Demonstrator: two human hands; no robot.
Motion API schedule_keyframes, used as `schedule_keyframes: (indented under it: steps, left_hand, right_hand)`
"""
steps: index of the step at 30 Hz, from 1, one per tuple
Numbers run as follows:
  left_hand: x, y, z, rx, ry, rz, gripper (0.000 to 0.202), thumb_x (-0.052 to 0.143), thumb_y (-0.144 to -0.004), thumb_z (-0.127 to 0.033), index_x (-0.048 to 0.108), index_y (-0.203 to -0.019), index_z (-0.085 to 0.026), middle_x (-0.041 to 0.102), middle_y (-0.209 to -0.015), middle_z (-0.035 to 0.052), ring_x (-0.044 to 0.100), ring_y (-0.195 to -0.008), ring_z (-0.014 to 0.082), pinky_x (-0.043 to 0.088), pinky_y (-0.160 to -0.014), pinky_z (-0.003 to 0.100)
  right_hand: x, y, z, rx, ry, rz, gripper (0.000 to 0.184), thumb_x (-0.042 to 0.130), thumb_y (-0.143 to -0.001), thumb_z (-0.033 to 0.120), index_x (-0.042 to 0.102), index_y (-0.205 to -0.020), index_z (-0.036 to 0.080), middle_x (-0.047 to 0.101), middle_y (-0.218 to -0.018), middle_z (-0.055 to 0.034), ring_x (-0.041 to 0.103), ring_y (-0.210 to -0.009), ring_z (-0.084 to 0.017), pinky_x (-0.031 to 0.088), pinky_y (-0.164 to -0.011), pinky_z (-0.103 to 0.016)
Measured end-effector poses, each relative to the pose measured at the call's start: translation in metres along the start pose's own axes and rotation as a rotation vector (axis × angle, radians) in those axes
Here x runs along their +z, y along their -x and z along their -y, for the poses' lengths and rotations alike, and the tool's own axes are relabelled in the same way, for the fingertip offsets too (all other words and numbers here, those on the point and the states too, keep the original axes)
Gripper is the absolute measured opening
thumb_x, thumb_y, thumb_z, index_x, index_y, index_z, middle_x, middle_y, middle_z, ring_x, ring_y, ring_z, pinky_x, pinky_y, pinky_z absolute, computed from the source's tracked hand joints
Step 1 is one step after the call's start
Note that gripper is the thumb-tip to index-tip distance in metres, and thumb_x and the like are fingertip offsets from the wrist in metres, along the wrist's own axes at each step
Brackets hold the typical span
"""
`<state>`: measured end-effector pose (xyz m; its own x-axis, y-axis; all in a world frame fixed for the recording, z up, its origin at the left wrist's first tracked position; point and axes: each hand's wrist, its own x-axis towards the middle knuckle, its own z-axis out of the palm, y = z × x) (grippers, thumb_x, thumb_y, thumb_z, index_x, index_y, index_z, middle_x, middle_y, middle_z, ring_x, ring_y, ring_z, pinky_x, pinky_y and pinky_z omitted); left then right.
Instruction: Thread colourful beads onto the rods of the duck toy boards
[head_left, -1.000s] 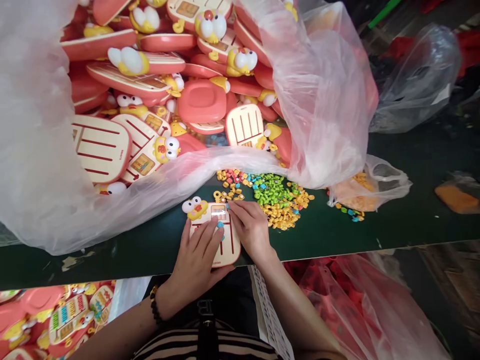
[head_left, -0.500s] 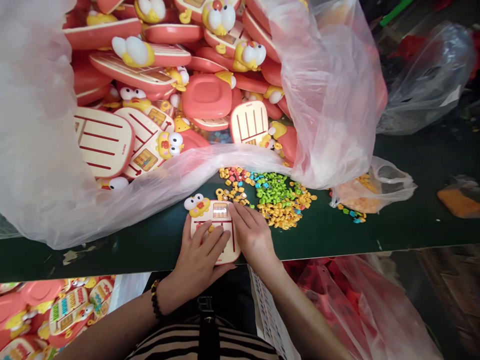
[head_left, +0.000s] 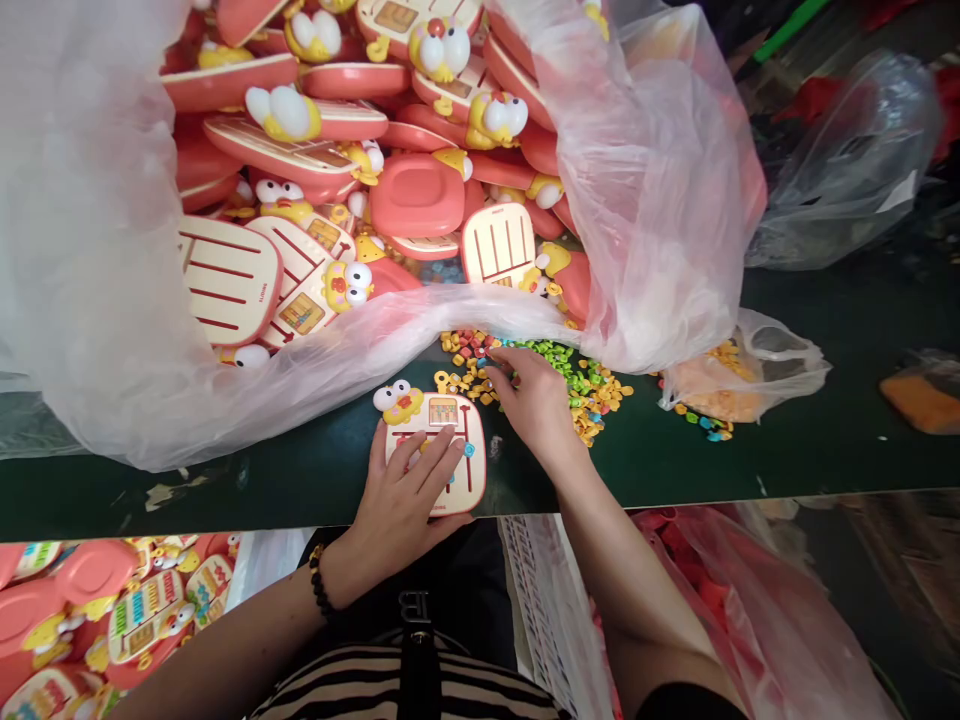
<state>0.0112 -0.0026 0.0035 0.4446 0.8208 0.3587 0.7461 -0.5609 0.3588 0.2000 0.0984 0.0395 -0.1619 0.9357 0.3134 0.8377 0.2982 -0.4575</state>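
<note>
A cream toy board with a red rim, dark slots and a yellow duck head rests on the table near its front edge. Spread across its face and left side, my left hand holds it in place. Small blue pieces sit in the slots, and my fingers cover part of the board. Over the heap of small green pieces and yellow pieces is my right hand. Its thumb and index finger are apart at the red and blue pieces; no held piece shows.
A large clear plastic bag full of red-backed duck boards fills the far side. To the right lies a small bag of orange pieces. Filled boards lie below the table at left. Red contents show through another bag at lower right.
My right hand has left the board's right side and moved up and right to the heap. A blue piece now shows in the right slot. My left hand stays on the board.
</note>
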Motion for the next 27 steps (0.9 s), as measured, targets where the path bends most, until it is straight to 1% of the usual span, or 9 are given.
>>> schedule_keyframes:
  steps: [4,7,9,12,14,17,20,23,27]
  left_hand:
    - [-0.009,-0.010,-0.007,-0.025,-0.073,0.084,0.073,0.069,-0.075,-0.056,0.050,-0.136,-0.021,0.051,-0.142,0.0095,0.050,-0.113,0.0312,0.014,-0.114,0.063]
    - [-0.016,-0.017,-0.012,-0.020,-0.119,0.153,0.079,0.072,-0.070,-0.057,0.049,-0.136,-0.021,0.047,-0.145,0.0106,0.052,-0.110,0.0327,0.018,-0.110,0.067]
    - [-0.016,-0.018,-0.013,-0.026,-0.131,0.162,0.084,0.071,-0.070,-0.061,0.047,-0.137,-0.016,0.048,-0.144,0.0140,0.050,-0.114,0.0347,0.020,-0.110,0.067]
    - [-0.011,-0.011,-0.010,-0.045,-0.134,0.129,0.081,0.063,-0.077,-0.063,0.048,-0.136,-0.010,0.049,-0.141,0.0172,0.044,-0.125,0.0366,0.018,-0.112,0.064]
    - [-0.007,-0.004,-0.006,-0.026,-0.129,0.103,0.073,0.056,-0.083,-0.059,0.048,-0.136,-0.009,0.049,-0.142,0.0171,0.042,-0.130,0.0358,0.017,-0.114,0.061]
    - [-0.003,0.003,-0.002,0.003,-0.115,0.081,0.066,0.050,-0.089,-0.054,0.047,-0.136,-0.009,0.048,-0.143,0.0166,0.040,-0.133,0.0341,0.018,-0.114,0.058]
    - [-0.001,0.004,0.000,0.002,-0.091,0.048,0.063,0.049,-0.090,-0.054,0.049,-0.134,-0.010,0.050,-0.141,0.0160,0.040,-0.133,0.0334,0.018,-0.115,0.057]
    - [0.001,0.003,0.000,-0.003,-0.070,0.012,0.061,0.050,-0.089,-0.054,0.051,-0.132,-0.011,0.052,-0.139,0.0154,0.041,-0.133,0.0322,0.019,-0.115,0.056]
    - [0.002,0.004,0.000,0.005,-0.057,0.008,0.057,0.048,-0.091,-0.050,0.051,-0.131,-0.011,0.053,-0.138,0.0153,0.042,-0.132,0.0311,0.020,-0.115,0.055]
  right_hand:
    - [0.019,-0.030,-0.008,0.068,0.173,0.139,0.011,0.057,-0.083,0.016,0.067,-0.086,0.019,0.070,-0.085,-0.0081,0.064,-0.080,-0.023,0.049,-0.072,-0.033]
    - [0.023,-0.033,-0.004,0.101,0.235,0.136,0.012,0.055,-0.082,0.014,0.066,-0.086,0.018,0.069,-0.084,-0.0083,0.062,-0.078,-0.022,0.046,-0.067,-0.031]
    - [0.017,-0.029,-0.001,0.121,0.213,0.102,0.012,0.055,-0.080,0.013,0.064,-0.085,0.019,0.068,-0.082,-0.0069,0.062,-0.076,-0.021,0.046,-0.065,-0.030]
    - [0.002,-0.014,0.004,0.112,0.057,0.058,0.011,0.057,-0.079,0.014,0.063,-0.086,0.020,0.068,-0.079,-0.0025,0.062,-0.071,-0.018,0.047,-0.065,-0.028]
    - [-0.003,-0.001,0.009,0.050,-0.055,0.086,0.010,0.058,-0.081,0.015,0.063,-0.086,0.021,0.068,-0.079,-0.0008,0.063,-0.071,-0.016,0.049,-0.067,-0.027]
    - [0.003,0.020,0.017,-0.100,-0.108,0.104,0.011,0.056,-0.087,0.017,0.066,-0.085,0.020,0.070,-0.085,-0.0045,0.065,-0.081,-0.018,0.052,-0.075,-0.029]
    - [0.015,0.037,0.020,-0.191,-0.096,0.021,0.018,0.052,-0.093,0.019,0.070,-0.092,0.018,0.072,-0.098,-0.0096,0.065,-0.093,-0.021,0.053,-0.084,-0.035]
    - [0.016,0.054,0.021,-0.195,-0.106,-0.009,0.019,0.054,-0.093,0.019,0.071,-0.101,0.019,0.073,-0.104,-0.0084,0.064,-0.100,-0.022,0.053,-0.089,-0.038]
    - [0.010,0.077,0.031,-0.137,-0.140,0.044,0.028,0.055,-0.093,0.021,0.065,-0.119,0.021,0.069,-0.116,-0.0087,0.058,-0.116,-0.024,0.050,-0.095,-0.042]
